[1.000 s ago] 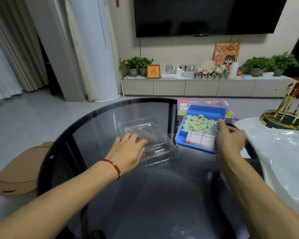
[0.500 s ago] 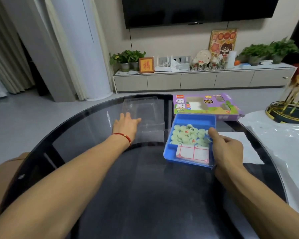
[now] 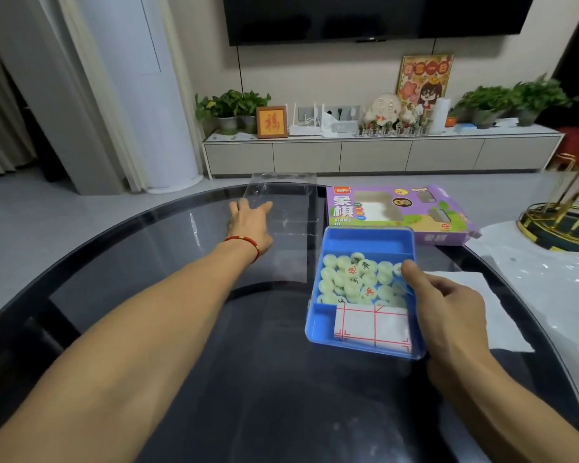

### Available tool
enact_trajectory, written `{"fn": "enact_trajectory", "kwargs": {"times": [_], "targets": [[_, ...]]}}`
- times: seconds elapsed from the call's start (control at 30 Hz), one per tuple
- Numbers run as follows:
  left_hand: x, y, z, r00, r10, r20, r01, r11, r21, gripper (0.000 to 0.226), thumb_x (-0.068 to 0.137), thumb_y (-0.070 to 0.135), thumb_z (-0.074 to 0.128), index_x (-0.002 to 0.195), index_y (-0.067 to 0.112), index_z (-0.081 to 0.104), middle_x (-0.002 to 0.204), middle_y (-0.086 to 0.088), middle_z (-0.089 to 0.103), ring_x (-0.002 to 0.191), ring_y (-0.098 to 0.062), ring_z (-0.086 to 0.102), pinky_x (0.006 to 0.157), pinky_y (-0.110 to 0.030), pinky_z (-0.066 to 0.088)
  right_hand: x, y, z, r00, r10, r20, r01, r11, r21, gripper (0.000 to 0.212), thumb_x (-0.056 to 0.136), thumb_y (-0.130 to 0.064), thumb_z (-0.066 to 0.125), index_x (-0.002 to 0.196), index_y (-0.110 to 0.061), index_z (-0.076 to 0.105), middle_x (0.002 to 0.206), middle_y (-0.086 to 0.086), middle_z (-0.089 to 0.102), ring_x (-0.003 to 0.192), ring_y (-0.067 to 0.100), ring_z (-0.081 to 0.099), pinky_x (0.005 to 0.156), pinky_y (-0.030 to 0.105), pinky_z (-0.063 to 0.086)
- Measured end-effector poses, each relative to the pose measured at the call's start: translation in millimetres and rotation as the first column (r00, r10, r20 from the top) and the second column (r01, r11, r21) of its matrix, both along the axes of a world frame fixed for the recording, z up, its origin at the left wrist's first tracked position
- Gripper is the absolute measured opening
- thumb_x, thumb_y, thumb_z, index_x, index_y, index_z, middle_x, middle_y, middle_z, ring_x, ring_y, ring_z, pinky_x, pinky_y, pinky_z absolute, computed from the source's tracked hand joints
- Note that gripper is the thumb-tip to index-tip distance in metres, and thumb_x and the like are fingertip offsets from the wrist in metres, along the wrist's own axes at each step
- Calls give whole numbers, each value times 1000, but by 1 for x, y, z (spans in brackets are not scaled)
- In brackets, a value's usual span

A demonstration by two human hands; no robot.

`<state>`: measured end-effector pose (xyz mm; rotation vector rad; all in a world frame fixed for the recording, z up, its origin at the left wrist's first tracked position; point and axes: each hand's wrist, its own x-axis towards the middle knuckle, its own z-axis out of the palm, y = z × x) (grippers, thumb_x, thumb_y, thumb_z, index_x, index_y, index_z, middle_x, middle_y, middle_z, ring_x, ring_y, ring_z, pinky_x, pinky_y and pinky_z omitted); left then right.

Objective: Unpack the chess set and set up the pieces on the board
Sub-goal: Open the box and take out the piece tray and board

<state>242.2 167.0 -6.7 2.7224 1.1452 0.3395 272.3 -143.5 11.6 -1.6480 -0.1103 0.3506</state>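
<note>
A blue plastic tray (image 3: 365, 240) sits on the dark glass table (image 3: 214, 379), right of centre. Several pale green round chess pieces (image 3: 355, 279) fill its middle compartment. A folded white board sheet with red lines (image 3: 371, 325) lies in its near compartment. My right hand (image 3: 448, 312) grips the tray's right rim, thumb over the edge by the pieces. A clear plastic lid (image 3: 288, 208) lies at the table's far edge. My left hand (image 3: 251, 225) rests flat against the lid's left side, fingers straight. The purple chess-set box (image 3: 448, 212) lies beyond the tray.
A white paper sheet (image 3: 475, 289) lies under my right hand's side. To the right are crinkled clear plastic (image 3: 549, 289) and a gold wire stand (image 3: 569, 208). Beyond the table is open floor, with a TV cabinet (image 3: 375, 155) behind it.
My left hand has slid the clear lid away to the table's far edge. My right hand has drawn the blue tray nearer, off the purple box.
</note>
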Motion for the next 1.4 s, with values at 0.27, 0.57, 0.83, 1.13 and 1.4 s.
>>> {"fn": "enact_trajectory", "kwargs": {"times": [0.27, 0.57, 0.83, 1.13, 1.4], "targets": [[-134, -96, 14, 911, -11, 412, 206, 878, -432, 27, 102, 31, 49, 120, 24, 68, 117, 5, 70, 105, -17, 67, 95, -35, 54, -43, 18, 8, 982, 185, -43, -186, 982, -27, 21, 91, -44, 70, 87, -23, 64, 89, 3, 76, 76, 27, 76, 75, 50, 63], [-246, -146, 18, 829, 294, 476, 130, 726, -675, 14, 102, 28, 56, 101, 28, 70, 91, 10, 78, 85, -9, 76, 81, -41, 63, -103, 48, 4, 823, 567, -19, -537, 767, -352, 24, 95, -34, 66, 101, -11, 71, 105, 5, 75, 90, 18, 73, 77, 40, 63], [-250, -146, 14, 927, 252, 279, -106, 887, -451, 29, 99, 32, 57, 91, 10, 73, 85, -2, 77, 77, -12, 73, 67, -34, 61, -112, 42, 15, 724, 681, 111, -439, 579, -687, 28, 89, -34, 70, 85, -6, 71, 76, 3, 75, 55, 15, 73, 62, 38, 64], [-237, -144, 14, 949, 234, 212, -129, 901, -415, 24, 99, 32, 58, 95, 13, 72, 79, 9, 71, 67, 1, 64, 47, -19, 52, -106, 43, 19, 605, 789, 106, -345, 380, -858, 35, 92, -40, 67, 72, -13, 56, 70, 3, 69, 55, 19, 69, 59, 31, 61], [-235, -140, 6, 976, 193, 101, -149, 929, -338, 23, 98, 42, 56, 107, 20, 57, 98, 4, 71, 81, -10, 65, 51, -21, 45, -98, 53, 22, 462, 886, -46, -335, 126, -934, 40, 96, -50, 58, 110, -12, 57, 108, 8, 69, 92, 23, 68, 77, 33, 59]]}}
